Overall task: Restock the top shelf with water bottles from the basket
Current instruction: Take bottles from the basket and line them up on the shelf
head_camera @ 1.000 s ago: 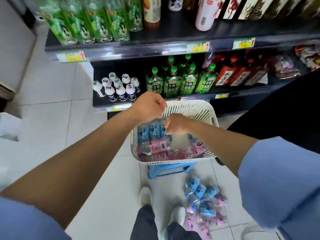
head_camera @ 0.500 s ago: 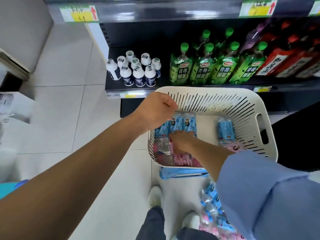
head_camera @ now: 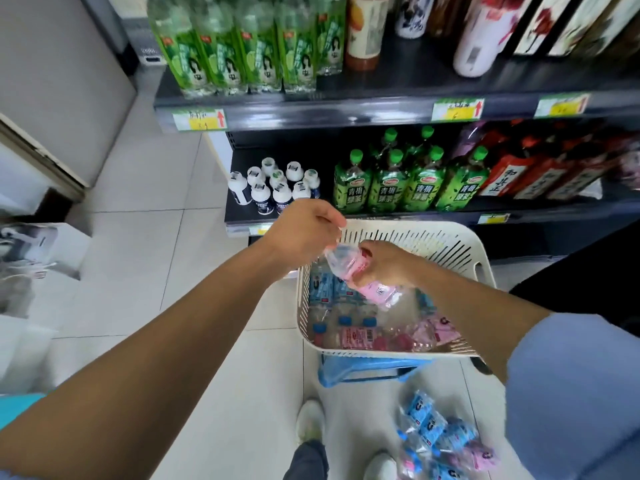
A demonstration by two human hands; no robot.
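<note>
A pink-labelled water bottle (head_camera: 353, 268) is held tilted above the left side of a white slotted basket (head_camera: 450, 244), with its clear end raised toward the left. It is gripped around the middle by the right hand (head_camera: 388, 266), whose fingers are curled round it. The left hand (head_camera: 304, 228) is seen just beside the raised end, fingers curled under; whether the bottle is touched by it cannot be told. More blue- and pink-labelled bottles (head_camera: 349, 332) are lying in the basket, which is set on a blue stool (head_camera: 363, 370). A wrapped pack of bottles (head_camera: 440, 441) is lying on the floor. Behind the basket, green tea bottles (head_camera: 388, 185) are stocked beneath an upper shelf (head_camera: 346, 114).
</note>
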